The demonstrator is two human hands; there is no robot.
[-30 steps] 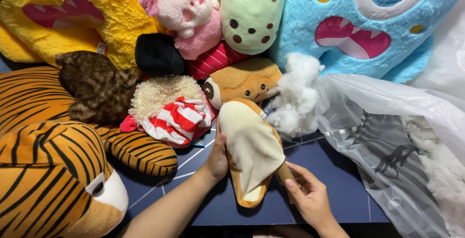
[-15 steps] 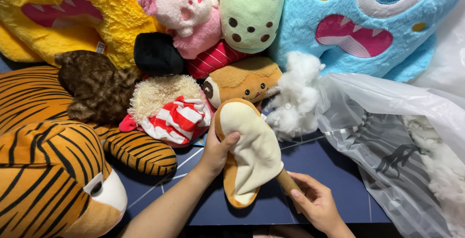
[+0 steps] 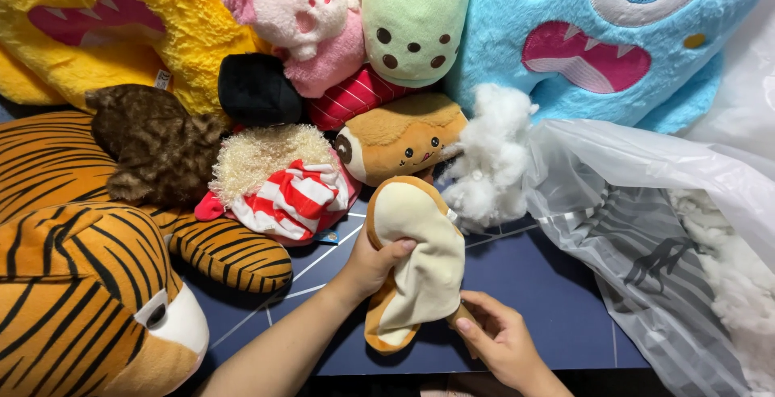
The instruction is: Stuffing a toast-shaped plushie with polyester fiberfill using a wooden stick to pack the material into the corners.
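We're gripping the limp cream-and-tan plush skin [image 3: 420, 264] w/ left hand [image 3: 378, 264], fingers curled over its edge, on the blue mat [image 3: 549, 300] just below the tan bread plush [image 3: 401, 136]. Vs a sec ago it's tilting more upright. Right hand [image 3: 500, 340] is pinching its lower corner. White stuffing [image 3: 491, 159] & plastic bag [image 3: 646, 235] are sitting just beside it.
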